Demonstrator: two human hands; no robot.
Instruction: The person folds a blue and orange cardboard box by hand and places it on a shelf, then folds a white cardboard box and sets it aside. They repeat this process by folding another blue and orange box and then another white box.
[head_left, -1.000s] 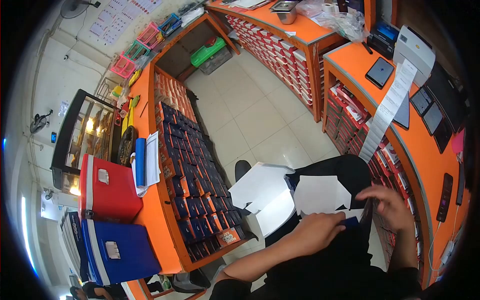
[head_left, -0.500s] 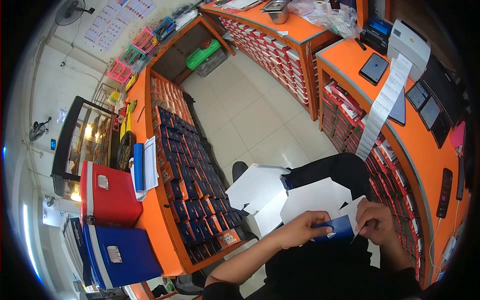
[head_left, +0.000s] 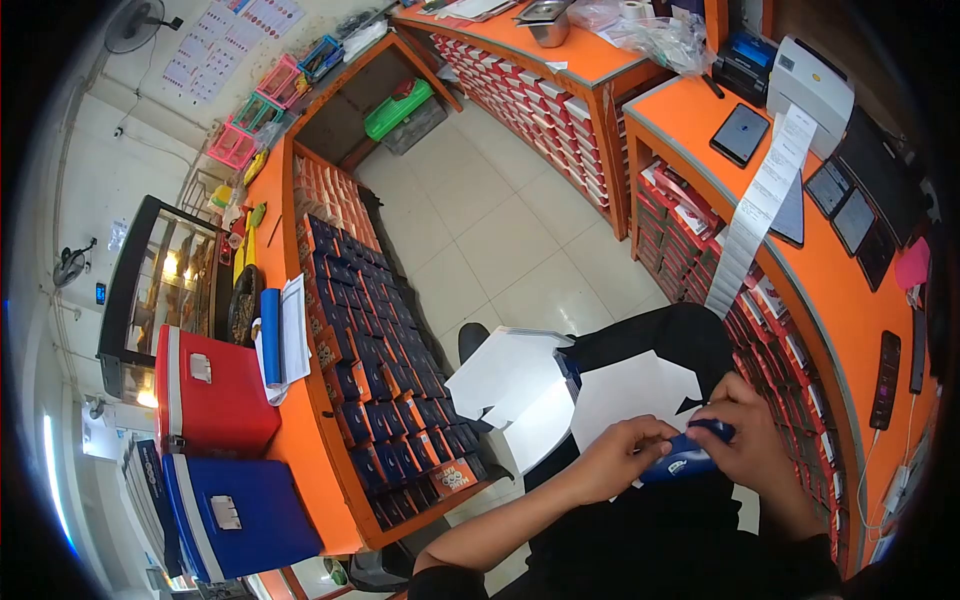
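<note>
An unfolded cardboard box (head_left: 640,396), white inside and blue outside, lies across my lap. At its near end, my left hand (head_left: 622,462) pinches a blue flap with a small white logo between thumb and fingers. My right hand (head_left: 745,432) grips the same flap at its right end, where the card bends round. Both hands are close together, and my fingers hide part of the folded edge. Farther left, the box's other white panel (head_left: 515,375) stands spread out past my knee.
Stacked blue boxes (head_left: 375,350) fill the shelf on the left, beneath an orange counter with a red cooler (head_left: 215,390) and a blue cooler (head_left: 245,515). On the right counter, a printer (head_left: 812,90) trails a long paper strip (head_left: 760,205) near my knee. Phones lie beside it.
My right hand has closed over the right end of the flap and bent it, so blue now shows where white did. My left hand keeps its hold. The view has shifted slightly.
</note>
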